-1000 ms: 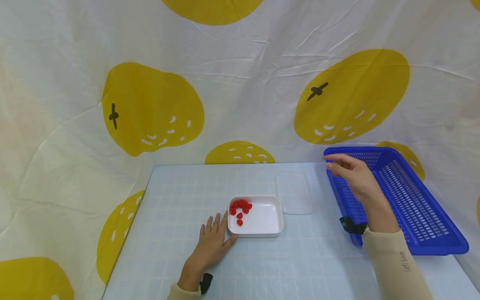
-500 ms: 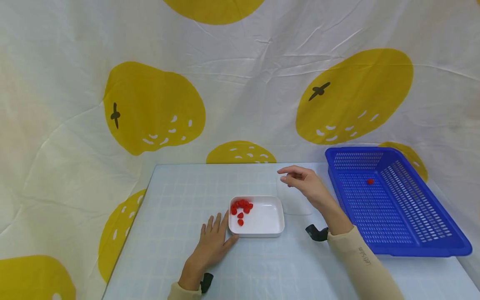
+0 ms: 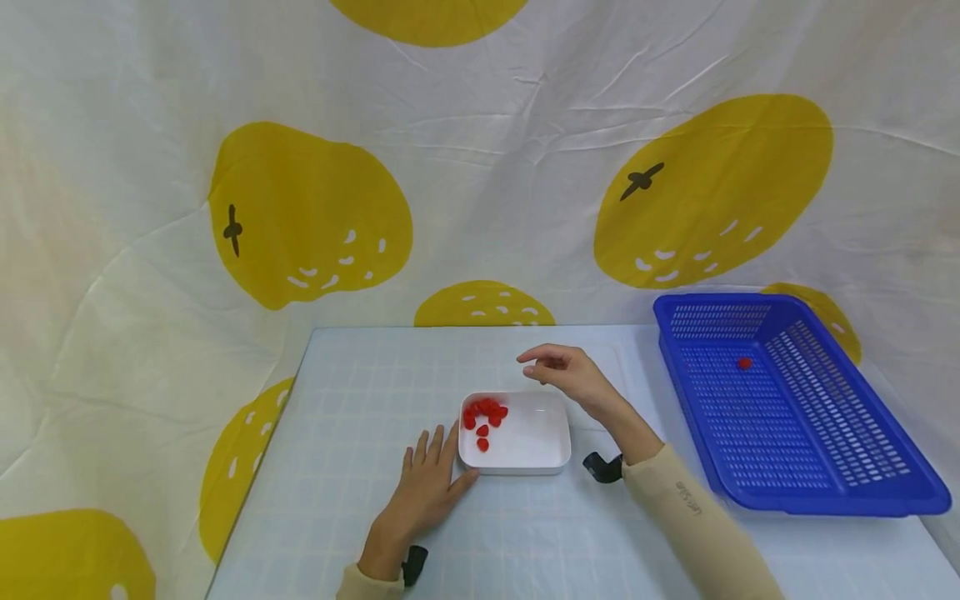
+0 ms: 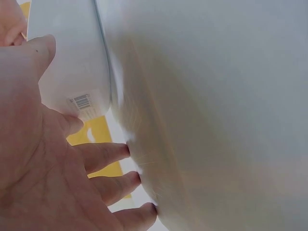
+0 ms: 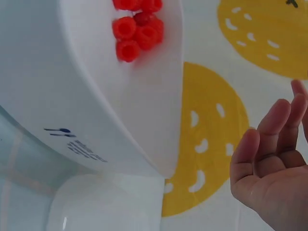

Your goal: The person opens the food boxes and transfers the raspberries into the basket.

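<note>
1 loosely bent right hand [image 3: 576, 373] has swung from the blue basket [image 3: 783, 433] toward the white box [image 3: 532, 435], the left hand [image 3: 426, 487] spread alongside.

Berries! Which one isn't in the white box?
The berry alone in the blue basket, near its far end; the other berries I can see are in the white box.

White box [image 3: 536, 437]: over my remote feed I am seeing smooth plastic, softly glossy. Blue basket [image 3: 780, 433]: I am reading perforated plastic, faintly shiny. Red berries [image 5: 139, 36]: they are showing a slight sheen. Backdrop [image 3: 495, 183]: looking creased, satiny, cloth-like. Right sleeve [image 3: 690, 517]: I am noting matt cloth.
</note>
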Tool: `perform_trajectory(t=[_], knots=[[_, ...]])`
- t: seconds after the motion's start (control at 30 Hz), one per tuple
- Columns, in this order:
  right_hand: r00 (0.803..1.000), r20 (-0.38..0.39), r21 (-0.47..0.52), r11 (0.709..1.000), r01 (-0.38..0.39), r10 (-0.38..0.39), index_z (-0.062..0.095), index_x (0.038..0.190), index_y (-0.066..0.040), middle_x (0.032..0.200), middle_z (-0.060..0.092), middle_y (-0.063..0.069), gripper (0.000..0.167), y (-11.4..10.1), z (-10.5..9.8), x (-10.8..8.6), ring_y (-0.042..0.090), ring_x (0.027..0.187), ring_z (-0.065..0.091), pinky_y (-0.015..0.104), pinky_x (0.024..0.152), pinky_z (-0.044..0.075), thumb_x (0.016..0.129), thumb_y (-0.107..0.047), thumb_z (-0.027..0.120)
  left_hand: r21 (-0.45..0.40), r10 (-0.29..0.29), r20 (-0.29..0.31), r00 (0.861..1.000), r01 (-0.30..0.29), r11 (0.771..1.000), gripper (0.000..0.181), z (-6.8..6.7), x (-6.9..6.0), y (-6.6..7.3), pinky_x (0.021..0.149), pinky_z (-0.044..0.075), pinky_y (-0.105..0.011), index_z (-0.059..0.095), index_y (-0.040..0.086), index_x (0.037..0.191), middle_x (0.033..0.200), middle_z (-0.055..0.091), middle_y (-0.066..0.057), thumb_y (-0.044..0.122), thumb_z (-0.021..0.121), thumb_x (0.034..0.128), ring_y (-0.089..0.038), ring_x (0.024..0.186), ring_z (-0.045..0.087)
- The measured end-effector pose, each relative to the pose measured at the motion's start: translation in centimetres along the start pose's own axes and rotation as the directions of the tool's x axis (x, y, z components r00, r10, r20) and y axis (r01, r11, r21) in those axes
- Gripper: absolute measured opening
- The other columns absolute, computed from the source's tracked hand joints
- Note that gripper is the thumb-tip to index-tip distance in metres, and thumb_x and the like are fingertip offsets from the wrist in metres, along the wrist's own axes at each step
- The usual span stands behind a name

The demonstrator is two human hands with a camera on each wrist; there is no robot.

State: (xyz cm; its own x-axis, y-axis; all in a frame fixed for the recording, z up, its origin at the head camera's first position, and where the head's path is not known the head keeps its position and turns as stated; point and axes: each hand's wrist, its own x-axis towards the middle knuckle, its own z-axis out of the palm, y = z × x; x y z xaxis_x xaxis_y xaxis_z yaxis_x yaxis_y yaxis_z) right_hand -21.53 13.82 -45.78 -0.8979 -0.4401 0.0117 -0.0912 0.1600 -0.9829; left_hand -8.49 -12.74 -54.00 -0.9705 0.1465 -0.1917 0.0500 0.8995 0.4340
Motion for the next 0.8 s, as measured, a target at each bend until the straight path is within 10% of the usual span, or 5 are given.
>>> perform_trajectory(t=[0.33, 0.8], knots=[[0.998, 0.012, -0.054, 0.996, -0.066, 0.067, 0.072, 0.119, -0.007, 0.085, 0.062, 0.012, 0.028, 2.1, 2.3, 0.5, 0.049, 0.09, 0.053, 0.036, 0.075, 0.05, 0.094, -0.02, 0.072, -0.006, 0.007, 0.003, 1.0, -0.007, 1.0, 0.088, 0.0, 0.0, 0.0, 0.114, 0.011, -0.067, 0.018, 0.017, 0.161, 0.162, 0.023, -0.019, 0.054, 0.061, 0.0946, -0.045, 0.148, 0.012], [0.995, 0.069, -0.074, 0.995, -0.072, 0.077, 0.072, 0.121, -0.006, 0.093, 0.068, 0.012, 0.029, 3.6, 5.1, -0.6, 0.024, 0.085, 0.057, 0.036, 0.078, 0.049, 0.095, -0.019, 0.07, -0.002, 0.022, 0.006, 1.0, -0.022, 1.0, 0.088, -0.2, -0.1, -0.1, 0.113, 0.01, -0.068, 0.018, 0.016, 0.161, 0.162, 0.024, -0.02, 0.055, 0.06, 0.095, -0.046, 0.148, 0.012]])
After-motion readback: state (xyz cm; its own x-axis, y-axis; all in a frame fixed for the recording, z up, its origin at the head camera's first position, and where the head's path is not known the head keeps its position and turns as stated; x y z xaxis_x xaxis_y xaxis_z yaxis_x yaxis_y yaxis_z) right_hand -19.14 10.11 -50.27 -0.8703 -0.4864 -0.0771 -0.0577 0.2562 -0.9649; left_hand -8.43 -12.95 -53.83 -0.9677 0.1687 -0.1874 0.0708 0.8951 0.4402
